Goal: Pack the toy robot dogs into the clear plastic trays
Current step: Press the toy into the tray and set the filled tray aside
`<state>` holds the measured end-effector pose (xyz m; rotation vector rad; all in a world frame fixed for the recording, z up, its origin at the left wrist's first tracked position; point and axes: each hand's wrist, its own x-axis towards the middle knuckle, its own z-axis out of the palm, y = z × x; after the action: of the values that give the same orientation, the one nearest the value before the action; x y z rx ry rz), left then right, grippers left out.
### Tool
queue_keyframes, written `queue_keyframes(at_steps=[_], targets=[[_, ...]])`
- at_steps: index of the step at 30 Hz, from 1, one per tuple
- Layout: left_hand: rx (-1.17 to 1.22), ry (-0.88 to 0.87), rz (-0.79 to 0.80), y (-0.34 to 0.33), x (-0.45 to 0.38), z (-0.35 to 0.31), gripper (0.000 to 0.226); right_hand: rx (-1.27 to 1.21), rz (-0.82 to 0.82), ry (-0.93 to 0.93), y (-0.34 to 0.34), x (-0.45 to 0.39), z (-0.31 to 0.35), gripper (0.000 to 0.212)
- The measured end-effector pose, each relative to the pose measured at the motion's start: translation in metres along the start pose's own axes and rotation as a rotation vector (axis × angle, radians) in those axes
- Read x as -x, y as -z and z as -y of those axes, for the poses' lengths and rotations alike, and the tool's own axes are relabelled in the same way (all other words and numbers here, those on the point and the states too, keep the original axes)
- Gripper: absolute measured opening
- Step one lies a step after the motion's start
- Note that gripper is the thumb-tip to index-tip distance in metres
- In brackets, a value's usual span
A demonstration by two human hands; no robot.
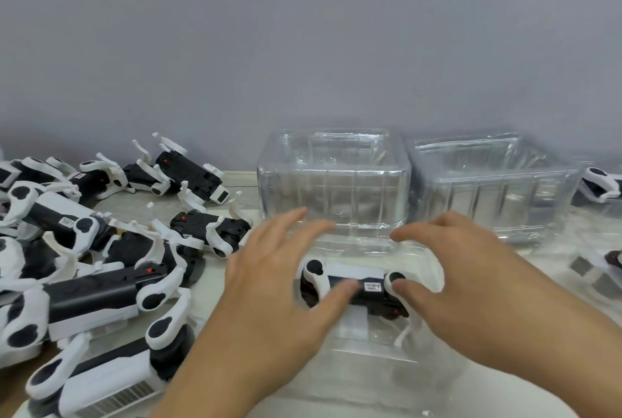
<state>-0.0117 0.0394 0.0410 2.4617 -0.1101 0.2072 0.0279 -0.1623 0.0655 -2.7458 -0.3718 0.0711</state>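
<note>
A black-and-white toy robot dog (pixel 365 286) lies on its side inside a clear plastic tray (pixel 380 367) at the table's near middle. My left hand (pixel 276 286) hovers over the dog's left end, fingers spread, thumb touching the dog's body. My right hand (pixel 468 279) is spread over its right end, thumb against the dog's round hip joint. Neither hand curls round the dog. Two stacks of clear trays stand behind, one in the middle (pixel 333 182), another (pixel 491 185) to its right.
A heap of several more toy dogs (pixel 101 249) covers the table's left side. At the right edge lie one dog (pixel 602 183) and part of another (pixel 614 259). A grey wall (pixel 303 30) rises behind the table.
</note>
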Motion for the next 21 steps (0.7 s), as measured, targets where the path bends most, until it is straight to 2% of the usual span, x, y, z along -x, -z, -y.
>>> queue_keyframes(at_steps=[4, 7, 11, 21], targets=[[-0.181, -0.034, 0.241, 0.0012, 0.0027, -0.0080, 0.075, -0.013, -0.012, 0.029, -0.0010, -0.0010, -0.0021, 0.053], [-0.236, -0.024, 0.344, 0.0064, 0.0026, -0.0064, 0.087, -0.028, -0.025, 0.056, -0.0030, -0.0011, -0.0007, 0.052], [-0.302, -0.027, 0.291, 0.0027, 0.0045, -0.0061, 0.090, -0.043, -0.042, 0.077, -0.0080, -0.0028, 0.0026, 0.043], [-0.359, -0.108, 0.186, 0.0008, 0.0074, -0.0050, 0.085, -0.275, -0.076, 0.015, -0.0091, -0.0075, 0.0045, 0.023]])
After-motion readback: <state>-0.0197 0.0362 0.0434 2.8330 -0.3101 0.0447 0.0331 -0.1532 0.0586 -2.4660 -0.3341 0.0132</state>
